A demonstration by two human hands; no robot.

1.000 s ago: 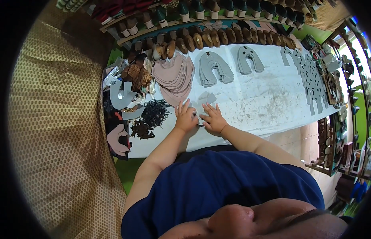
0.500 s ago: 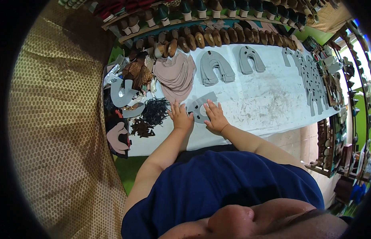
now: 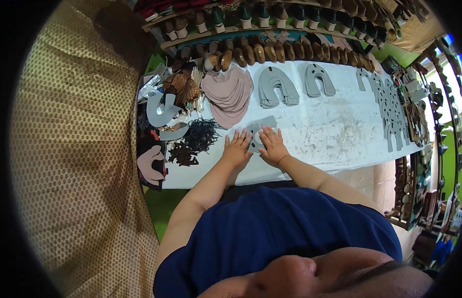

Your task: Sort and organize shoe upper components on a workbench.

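Note:
A grey curved shoe-upper piece [image 3: 268, 121] with dark spots lies flat near the table's front edge. My left hand [image 3: 236, 149] rests palm down at the left side of this piece, fingers stretched out. On the other side, my right hand [image 3: 273, 148] lies flat over its right part, also with fingers extended. Both hands hide some of the piece, and neither grips it. Just beyond my left hand sits a stack of dusty-pink cut pieces [image 3: 228, 99]. A tangle of black cords [image 3: 200, 135] lies to the left.
Two stacks of grey arched pieces [image 3: 278, 92] [image 3: 319, 82] stand farther back. Spotted grey pieces [image 3: 392, 119] line the table's right end. Wooden shoe lasts [image 3: 285, 51] form a row along the back, under a shelf of heeled shoes [image 3: 260, 17]. A patterned curtain [image 3: 77, 149] hangs at left.
The view has shifted, so the table appears farther right. My hands have drawn slightly closer together over the grey piece, and the right hand's fingers are less spread.

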